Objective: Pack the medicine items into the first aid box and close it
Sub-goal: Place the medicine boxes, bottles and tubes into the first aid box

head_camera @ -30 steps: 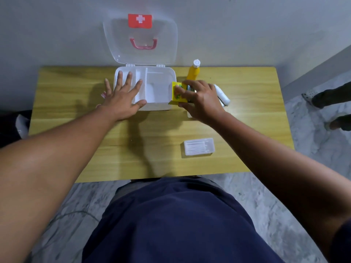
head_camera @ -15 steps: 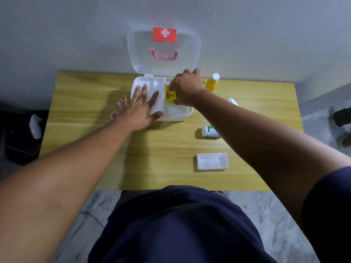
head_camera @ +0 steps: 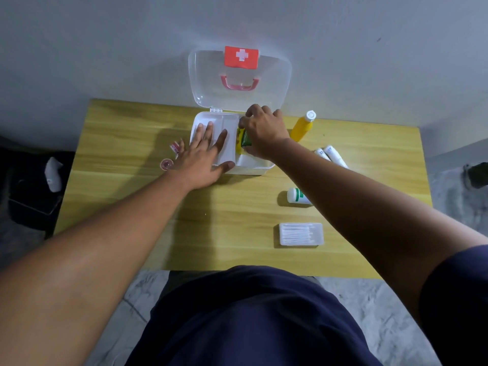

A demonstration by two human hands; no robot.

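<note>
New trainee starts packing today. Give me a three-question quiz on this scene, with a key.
1. True or false: the lid of the first aid box is shut.
2. The right hand grips: A the orange bottle, B the yellow-green packet, C a white tube.
3. Fill in: the left hand lies flat, fingers spread, over the box's ____ compartment.
Key: 1 false; 2 B; 3 left.

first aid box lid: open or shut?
Open. The clear lid stands raised behind the white base, and the right hand holds a yellow-green packet inside the base.
</note>
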